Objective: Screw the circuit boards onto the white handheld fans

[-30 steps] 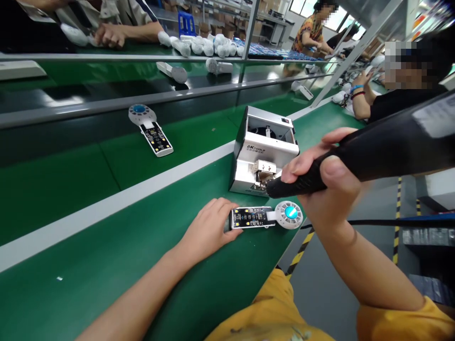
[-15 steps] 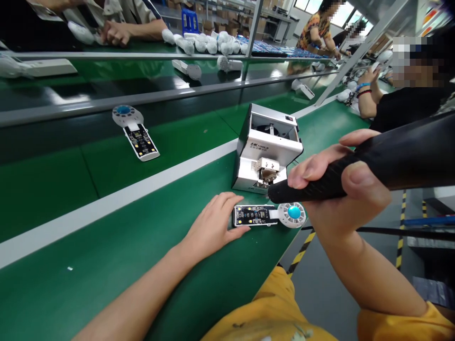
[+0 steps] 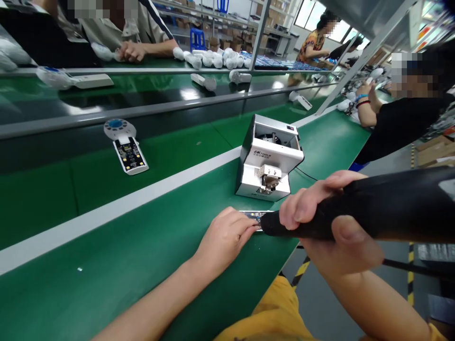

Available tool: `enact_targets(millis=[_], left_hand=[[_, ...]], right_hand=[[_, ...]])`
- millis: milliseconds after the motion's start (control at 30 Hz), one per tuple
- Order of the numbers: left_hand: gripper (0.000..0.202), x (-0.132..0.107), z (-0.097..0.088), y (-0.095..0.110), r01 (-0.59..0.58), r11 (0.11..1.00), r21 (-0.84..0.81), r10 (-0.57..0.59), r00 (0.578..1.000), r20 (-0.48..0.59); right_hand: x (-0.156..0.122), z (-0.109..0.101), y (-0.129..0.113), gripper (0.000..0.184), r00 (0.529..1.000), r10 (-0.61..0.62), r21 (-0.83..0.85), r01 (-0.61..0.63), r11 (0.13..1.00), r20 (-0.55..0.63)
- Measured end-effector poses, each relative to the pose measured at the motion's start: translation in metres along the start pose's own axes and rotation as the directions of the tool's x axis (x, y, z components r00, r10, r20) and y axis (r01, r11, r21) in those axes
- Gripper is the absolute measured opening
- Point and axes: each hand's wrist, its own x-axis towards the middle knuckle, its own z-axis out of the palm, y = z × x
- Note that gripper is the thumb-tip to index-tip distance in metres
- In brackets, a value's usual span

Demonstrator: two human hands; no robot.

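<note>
White plastic device body with a black circuit board (image 3: 253, 214) lies on the green workbench (image 3: 117, 270), partly hidden by both hands, in the head view. The left hand (image 3: 222, 241) has thumb and fingers drawn together at the board, probably to steady it; whether they pinch anything is hidden. The right hand (image 3: 341, 255) wraps around a thick black cylindrical handheld tool (image 3: 405, 203), holding it almost level, its nose over the board and close to the left fingertips. Just beyond stands a silver metal box machine marked "6K TOOLS" (image 3: 272, 154), front turned toward the worker, likely for easy reach.

Past a pale dividing strip (image 3: 142, 199), a similar body with a round, blue-centred head (image 3: 130, 154) lies on the glossy green belt (image 3: 170, 151). Farther off are white bulbous pieces (image 3: 216, 58), a blue stool (image 3: 197, 39) and co-workers along the line. Black-and-yellow tape (image 3: 301, 272) marks the grey floor.
</note>
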Motion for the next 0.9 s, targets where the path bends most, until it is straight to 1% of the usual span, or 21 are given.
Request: enact_targets(millis=[100, 200, 333, 467, 533, 567, 600, 633, 700, 733, 767, 833, 867, 900], left_hand=[[0.019, -0.002, 0.001, 0.005, -0.018, 1.0, -0.021, 0.017, 1.0, -0.022], [0.023, -0.002, 0.001, 0.009, -0.008, 0.999, -0.048, 0.007, 1.0, -0.019], [0.027, -0.001, 0.0, 0.011, -0.013, 0.997, -0.074, 0.013, 1.0, 0.0], [0.027, -0.003, 0.0, 0.012, -0.036, 0.993, -0.112, 0.041, 0.998, 0.049], [0.022, -0.003, -0.002, 0.012, -0.05, 0.991, -0.124, 0.062, 0.994, 0.094], [0.016, -0.003, -0.004, 0.011, -0.052, 0.993, -0.108, 0.066, 0.99, 0.123], [0.018, -0.003, -0.005, 0.01, -0.041, 0.997, -0.07, 0.052, 0.987, 0.153], [0.035, -0.003, -0.007, 0.008, -0.014, 1.0, -0.014, 0.016, 0.983, 0.182], [0.081, -0.002, -0.008, 0.001, 0.087, 0.989, 0.122, -0.113, 0.967, 0.229], [0.091, -0.001, -0.009, -0.003, 0.143, 0.974, 0.174, -0.185, 0.949, 0.257], [0.09, -0.001, -0.009, -0.007, 0.189, 0.96, 0.204, -0.245, 0.924, 0.294], [0.065, -0.002, -0.008, -0.015, 0.253, 0.942, 0.219, -0.32, 0.87, 0.376], [0.053, -0.002, -0.007, -0.018, 0.271, 0.938, 0.217, -0.339, 0.848, 0.407], [0.045, -0.002, -0.007, -0.019, 0.282, 0.935, 0.214, -0.35, 0.835, 0.425]], right_hand=[[-0.003, -0.001, -0.007, 0.029, 0.999, 0.027, 0.032, -0.026, 0.999, -0.027], [-0.004, -0.002, -0.014, 0.029, 0.997, 0.065, 0.055, -0.063, 0.996, -0.039], [-0.006, -0.003, -0.02, 0.027, 0.996, 0.089, 0.047, -0.089, 0.995, 0.012], [-0.006, -0.004, -0.024, 0.027, 0.991, 0.127, 0.041, -0.129, 0.991, 0.04], [-0.007, -0.005, -0.024, 0.027, 0.988, 0.145, 0.04, -0.147, 0.988, 0.049], [-0.007, -0.006, -0.023, 0.027, 0.988, 0.143, 0.034, -0.145, 0.989, 0.057], [-0.008, -0.006, -0.021, 0.027, 0.989, 0.131, 0.03, -0.133, 0.991, 0.066], [-0.008, -0.007, -0.018, 0.027, 0.991, 0.112, 0.024, -0.114, 0.993, 0.079], [-0.008, -0.008, -0.01, 0.027, 0.993, 0.066, 0.015, -0.067, 0.998, 0.094], [-0.008, -0.008, -0.004, 0.027, 0.995, 0.043, 0.011, -0.045, 0.999, 0.092], [-0.007, -0.007, 0.001, 0.027, 0.996, 0.029, 0.007, -0.03, 1.0, 0.086], [-0.007, -0.006, 0.012, 0.026, 0.997, 0.021, -0.01, -0.02, 1.0, 0.076], [-0.006, -0.005, 0.017, 0.025, 0.997, 0.023, -0.023, -0.021, 1.0, 0.079], [-0.007, -0.004, 0.021, 0.025, 0.995, 0.026, -0.041, -0.022, 0.999, 0.091]])
